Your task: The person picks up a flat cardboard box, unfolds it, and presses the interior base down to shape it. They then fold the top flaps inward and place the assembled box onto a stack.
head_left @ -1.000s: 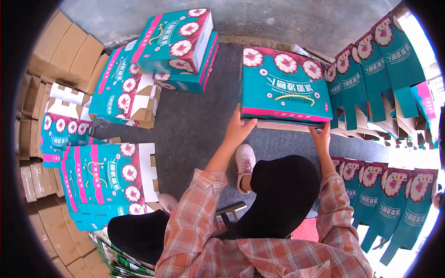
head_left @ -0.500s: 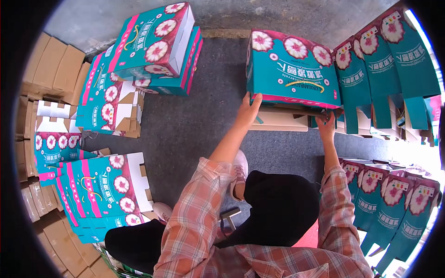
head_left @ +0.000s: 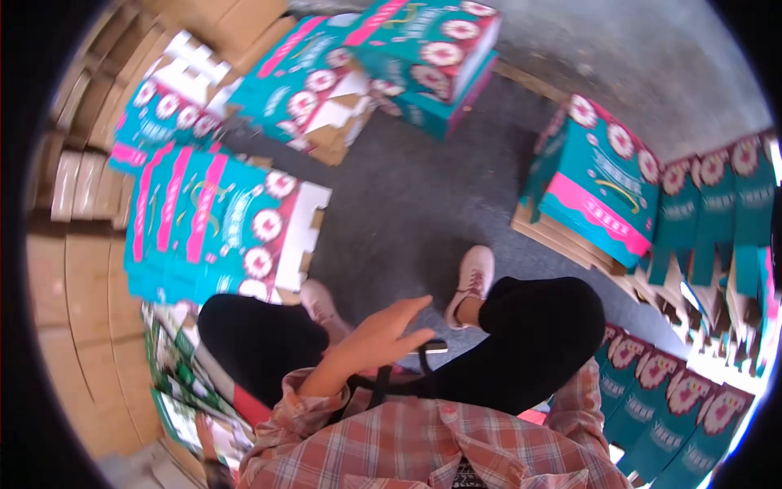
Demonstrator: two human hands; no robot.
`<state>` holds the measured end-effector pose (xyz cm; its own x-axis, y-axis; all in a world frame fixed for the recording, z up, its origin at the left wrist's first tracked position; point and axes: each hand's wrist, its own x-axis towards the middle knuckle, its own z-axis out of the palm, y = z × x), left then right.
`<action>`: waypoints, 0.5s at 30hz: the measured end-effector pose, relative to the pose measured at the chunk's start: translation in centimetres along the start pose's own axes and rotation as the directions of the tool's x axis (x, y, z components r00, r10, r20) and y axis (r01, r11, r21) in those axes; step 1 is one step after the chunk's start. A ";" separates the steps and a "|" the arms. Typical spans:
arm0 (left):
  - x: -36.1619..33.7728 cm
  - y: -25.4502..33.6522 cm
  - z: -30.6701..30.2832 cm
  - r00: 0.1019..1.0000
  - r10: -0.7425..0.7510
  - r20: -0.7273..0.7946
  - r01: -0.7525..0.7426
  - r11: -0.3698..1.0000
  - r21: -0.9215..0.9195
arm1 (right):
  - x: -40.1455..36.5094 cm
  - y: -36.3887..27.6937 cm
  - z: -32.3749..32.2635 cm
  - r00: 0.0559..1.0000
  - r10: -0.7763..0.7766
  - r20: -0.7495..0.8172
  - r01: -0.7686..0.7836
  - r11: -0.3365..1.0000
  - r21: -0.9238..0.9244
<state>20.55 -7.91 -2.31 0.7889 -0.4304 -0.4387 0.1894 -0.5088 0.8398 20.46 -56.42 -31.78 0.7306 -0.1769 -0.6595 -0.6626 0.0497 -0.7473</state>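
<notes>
My left hand is held over my lap, fingers apart and holding nothing, slightly blurred. Of my right arm only the plaid sleeve shows; the hand itself is out of sight. A teal and pink carton rests at the right on flat brown cardboard, apart from both arms. To the left of my left hand lies a stack of flattened teal cartons with a white flap edge.
Upper centre, two assembled cartons are stacked beside more flat cartons. Rows of folded teal cartons line the right side. Brown boxes are piled along the left. A concrete wall stands behind.
The view has swung left. Both hands have come away from the carton, which now sits by itself on the cardboard. My left hand is back over my lap; my right hand has left the view.
</notes>
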 end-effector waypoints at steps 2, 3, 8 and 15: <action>-5.9 3.2 -2.8 0.996 0.038 -0.078 -0.050 0.986 -0.161 | -1.0 -5.1 1.9 0.986 -0.164 0.025 0.166 0.975 -0.147; -8.7 4.3 -4.3 0.988 0.044 -0.145 -0.087 0.949 -0.302 | -1.7 -8.1 2.6 0.964 -0.261 0.053 0.266 0.936 -0.230; -18.6 -0.9 -11.0 0.334 0.098 -0.937 -0.513 0.853 -0.093 | -12.9 -28.0 10.8 0.884 -0.420 0.205 0.468 0.784 -0.407; -21.1 -33.0 -10.2 0.176 -0.459 -0.871 0.110 0.888 -0.446 | -21.0 -35.0 20.7 0.683 -0.506 0.527 0.729 0.524 -0.441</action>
<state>3.62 25.53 -17.56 0.5612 0.8069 -0.1843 0.5160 -0.1670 0.8401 31.74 -34.08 6.53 0.9210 0.3724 -0.1147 0.1126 -0.5362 -0.8366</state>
